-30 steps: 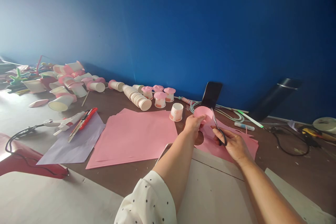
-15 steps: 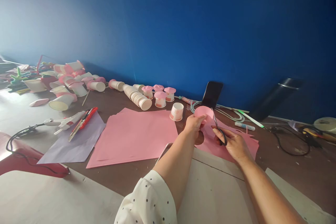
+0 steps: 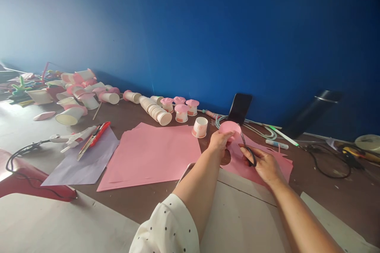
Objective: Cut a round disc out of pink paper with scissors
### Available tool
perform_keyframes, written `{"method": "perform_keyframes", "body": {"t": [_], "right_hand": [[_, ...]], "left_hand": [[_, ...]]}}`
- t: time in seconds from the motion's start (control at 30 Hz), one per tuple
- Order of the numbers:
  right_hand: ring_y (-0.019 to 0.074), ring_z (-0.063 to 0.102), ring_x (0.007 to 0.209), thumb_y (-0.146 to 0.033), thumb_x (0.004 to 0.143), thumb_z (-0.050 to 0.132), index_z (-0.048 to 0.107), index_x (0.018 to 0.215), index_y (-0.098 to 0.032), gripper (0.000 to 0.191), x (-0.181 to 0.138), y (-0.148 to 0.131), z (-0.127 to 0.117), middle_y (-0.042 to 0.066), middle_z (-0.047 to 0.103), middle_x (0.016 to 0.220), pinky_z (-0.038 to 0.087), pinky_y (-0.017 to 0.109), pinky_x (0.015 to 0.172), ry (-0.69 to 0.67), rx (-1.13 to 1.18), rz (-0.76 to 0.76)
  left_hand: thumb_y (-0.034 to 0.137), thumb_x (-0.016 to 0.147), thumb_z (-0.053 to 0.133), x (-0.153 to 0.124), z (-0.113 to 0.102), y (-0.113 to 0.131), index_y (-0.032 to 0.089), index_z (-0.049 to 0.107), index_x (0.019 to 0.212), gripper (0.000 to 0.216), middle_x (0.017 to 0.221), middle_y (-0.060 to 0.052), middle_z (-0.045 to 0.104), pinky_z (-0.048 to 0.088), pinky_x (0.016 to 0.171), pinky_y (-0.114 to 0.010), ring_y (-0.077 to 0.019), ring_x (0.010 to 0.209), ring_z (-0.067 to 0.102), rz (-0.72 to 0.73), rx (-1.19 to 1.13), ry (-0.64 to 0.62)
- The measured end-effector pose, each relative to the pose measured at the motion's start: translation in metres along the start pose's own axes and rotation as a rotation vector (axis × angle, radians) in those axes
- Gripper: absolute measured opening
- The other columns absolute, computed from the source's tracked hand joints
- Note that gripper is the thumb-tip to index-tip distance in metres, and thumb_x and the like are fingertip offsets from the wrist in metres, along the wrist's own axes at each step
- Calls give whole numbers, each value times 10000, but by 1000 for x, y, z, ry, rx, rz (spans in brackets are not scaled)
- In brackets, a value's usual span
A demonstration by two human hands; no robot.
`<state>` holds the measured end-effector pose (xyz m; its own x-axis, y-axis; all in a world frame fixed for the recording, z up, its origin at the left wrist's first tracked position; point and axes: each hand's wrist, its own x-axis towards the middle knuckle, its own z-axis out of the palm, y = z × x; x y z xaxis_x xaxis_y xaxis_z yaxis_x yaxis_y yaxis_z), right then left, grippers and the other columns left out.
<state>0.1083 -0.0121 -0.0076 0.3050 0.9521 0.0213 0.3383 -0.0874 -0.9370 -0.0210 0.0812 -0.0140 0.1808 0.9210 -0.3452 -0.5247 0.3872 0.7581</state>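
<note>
My left hand [image 3: 220, 142] pinches a round pink paper disc [image 3: 228, 127] between thumb and fingers, raised over the table. In my right hand [image 3: 263, 162] is a pair of scissors [image 3: 251, 155] with dark handles, its blades up against the disc's right edge. Below both hands lies a cut pink sheet [image 3: 237, 154] with a round hole near its left side. Just left of the disc stands a small white paper cup [image 3: 200, 127] with a pink print. Behind it are several cups with pink paper tops [image 3: 181, 113].
Pink sheets [image 3: 154, 158] lie left of my arm, then a purple sheet [image 3: 80, 166] under a red cutter [image 3: 94, 139] and a glue gun [image 3: 78, 137]. Stacked cups [image 3: 154, 110] lie behind. A phone [image 3: 240, 108] leans by the blue wall, near a dark bottle [image 3: 308, 112] and cables.
Hardly anything differs. The disc has turned or tilted slightly in my left hand, with the scissors still at its right edge.
</note>
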Motion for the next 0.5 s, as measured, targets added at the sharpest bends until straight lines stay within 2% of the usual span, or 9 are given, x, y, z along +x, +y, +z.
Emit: {"method": "perform_keyframes", "body": {"t": [0.13, 0.27, 0.5], "right_hand": [[198, 619, 594, -656, 676, 809, 854, 955, -207, 531, 1, 4, 0, 5, 674, 608, 521, 321, 614, -18, 11, -20], [193, 615, 595, -639, 642, 843, 850, 950, -211, 527, 1, 3, 0, 2, 674, 633, 532, 323, 625, -25, 62, -1], [199, 630, 631, -661, 662, 828, 840, 956, -204, 543, -2, 2, -2, 15, 694, 682, 535, 319, 648, -34, 60, 30]], "left_hand": [[200, 656, 907, 0, 0, 0, 161, 643, 816, 311, 761, -14, 636, 455, 644, -225, -102, 670, 562, -10, -94, -12], [251, 618, 941, 1, -1, 0, 166, 626, 784, 366, 720, 5, 591, 438, 629, -222, -90, 637, 522, 1, -130, -38], [302, 598, 964, 2, -1, 0, 174, 623, 794, 414, 767, -5, 599, 448, 659, -232, -107, 690, 556, 7, -134, 19]]}}
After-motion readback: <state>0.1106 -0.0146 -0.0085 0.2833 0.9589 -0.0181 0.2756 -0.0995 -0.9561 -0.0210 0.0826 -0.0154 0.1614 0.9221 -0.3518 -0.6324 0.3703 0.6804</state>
